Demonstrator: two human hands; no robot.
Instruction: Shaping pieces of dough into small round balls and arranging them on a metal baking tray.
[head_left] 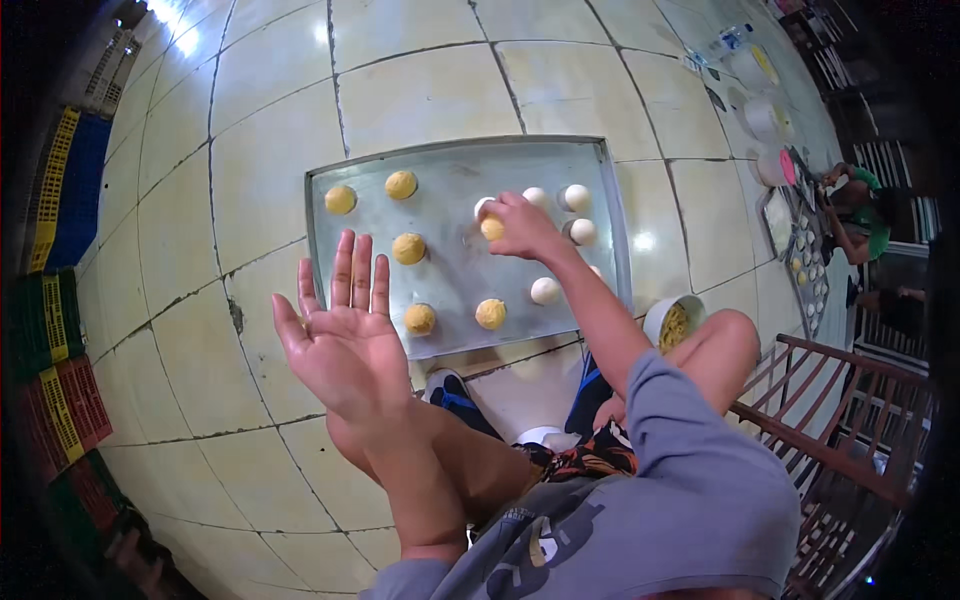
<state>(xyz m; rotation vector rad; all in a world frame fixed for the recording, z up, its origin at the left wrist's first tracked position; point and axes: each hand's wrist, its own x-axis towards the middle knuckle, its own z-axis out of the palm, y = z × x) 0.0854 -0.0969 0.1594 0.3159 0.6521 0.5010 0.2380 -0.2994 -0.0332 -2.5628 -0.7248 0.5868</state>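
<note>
My right hand reaches over a shallow metal tray on the floor, its thumb and fingers closed around a yellow dough ball. A white dough ball shows just past those fingertips, partly hidden by them. Raised in front of the tray's near left side, my left hand is open, palm up, with fingers spread and nothing on it. Several yellow balls sit spaced out on the left and near parts of the tray. Several white balls stand toward its right side.
By my right knee is a white bowl of yellow stuff. A brown slatted rack stands at right. Farther right, another person sits by trays of dough balls. Plastic crates line the left.
</note>
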